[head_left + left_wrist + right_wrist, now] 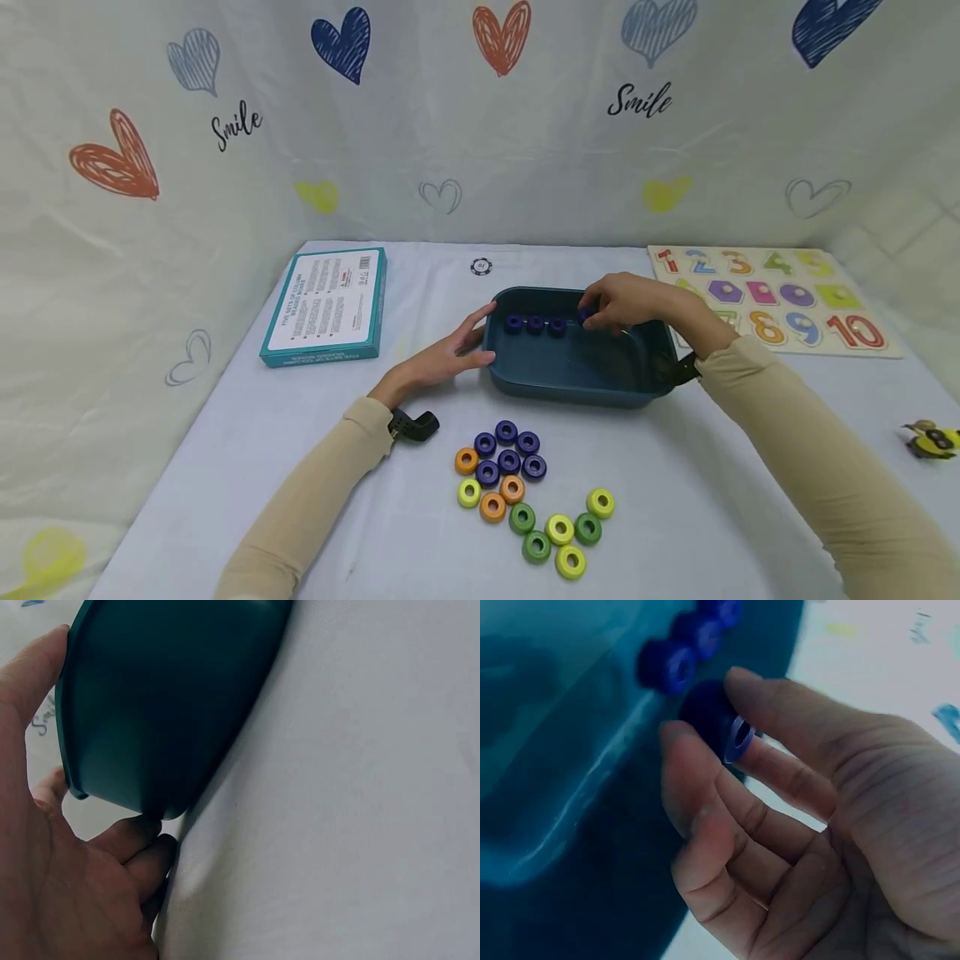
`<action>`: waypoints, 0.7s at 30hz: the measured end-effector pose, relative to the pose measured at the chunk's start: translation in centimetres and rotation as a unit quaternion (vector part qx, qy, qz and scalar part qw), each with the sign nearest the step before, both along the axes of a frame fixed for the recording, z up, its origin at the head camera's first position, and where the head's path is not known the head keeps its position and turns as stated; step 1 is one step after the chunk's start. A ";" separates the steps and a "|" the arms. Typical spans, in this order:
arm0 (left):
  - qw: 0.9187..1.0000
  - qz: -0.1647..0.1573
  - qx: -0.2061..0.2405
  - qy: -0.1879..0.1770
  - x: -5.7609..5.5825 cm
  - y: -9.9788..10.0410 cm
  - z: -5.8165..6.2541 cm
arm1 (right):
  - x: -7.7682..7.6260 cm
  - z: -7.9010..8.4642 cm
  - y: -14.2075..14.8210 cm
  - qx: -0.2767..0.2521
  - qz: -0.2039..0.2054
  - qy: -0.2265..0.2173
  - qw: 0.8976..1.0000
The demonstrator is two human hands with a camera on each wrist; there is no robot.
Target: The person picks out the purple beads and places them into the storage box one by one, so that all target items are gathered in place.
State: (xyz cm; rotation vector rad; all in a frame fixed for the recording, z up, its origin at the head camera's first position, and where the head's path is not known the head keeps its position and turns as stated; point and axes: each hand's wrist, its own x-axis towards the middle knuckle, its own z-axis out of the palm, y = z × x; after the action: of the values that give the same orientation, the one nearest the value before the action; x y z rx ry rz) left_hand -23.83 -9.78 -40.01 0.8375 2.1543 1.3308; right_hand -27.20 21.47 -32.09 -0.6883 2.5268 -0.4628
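A white backdrop (pixel 555 142) printed with hearts and the word Smile is hanging behind a desk (pixel 675 517) covered in white. A person's beige sleeves (pixel 810 442) are reaching in over it from both sides. A number board (pixel 750 326) with bright digits and shapes is lying at the far right, partly behind the right arm. A dark teal tray (pixel 570 373) is sitting in the middle of the desk, well apart from a flat teal-and-white box (pixel 322 304) that is lying to the left. The two hands are working apart: the left hand (pixel 461 350) is spreading its thumb and fingers against the tray's left end, touching rim and wall, while the right hand (pixel 622 300) is pinching a blue ring (pixel 585 315) between thumb and fingers inside the tray, near its far wall. A yellow-and-black bee figure (pixel 933 440) is resting at the right edge. A patterned disc (pixel 481 267) is lying beyond the tray. Three blue beads (pixel 535 325) are standing in a row inside the tray, left of the pinched one, and a loose cluster of blue, orange, yellow and green rings (pixel 512 489) is lying on the near side of the desk.
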 end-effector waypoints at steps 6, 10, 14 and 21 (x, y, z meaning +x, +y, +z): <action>1.000 -0.004 0.003 0.002 0.0 0.0 0.1 | -1.7 -1.0 -1.4 0.055 -0.009 -0.044 0.998; 1.000 -0.004 0.003 0.002 0.1 0.2 0.3 | -2.0 -1.7 -1.8 0.078 -0.014 -0.056 0.995; 1.000 -0.003 0.002 -0.001 0.1 0.2 0.4 | -2.0 -2.3 -1.8 0.085 -0.022 -0.054 0.995; 1.000 0.003 0.001 -0.004 0.1 0.0 0.3 | -1.9 -2.4 -2.0 0.087 -0.035 -0.049 0.994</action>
State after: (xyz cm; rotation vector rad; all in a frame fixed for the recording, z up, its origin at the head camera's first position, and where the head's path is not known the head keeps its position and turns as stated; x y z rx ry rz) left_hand -23.74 -9.75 -39.72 0.8246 2.1521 1.3370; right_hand -29.10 19.48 -34.48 -0.5009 2.4675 -0.2875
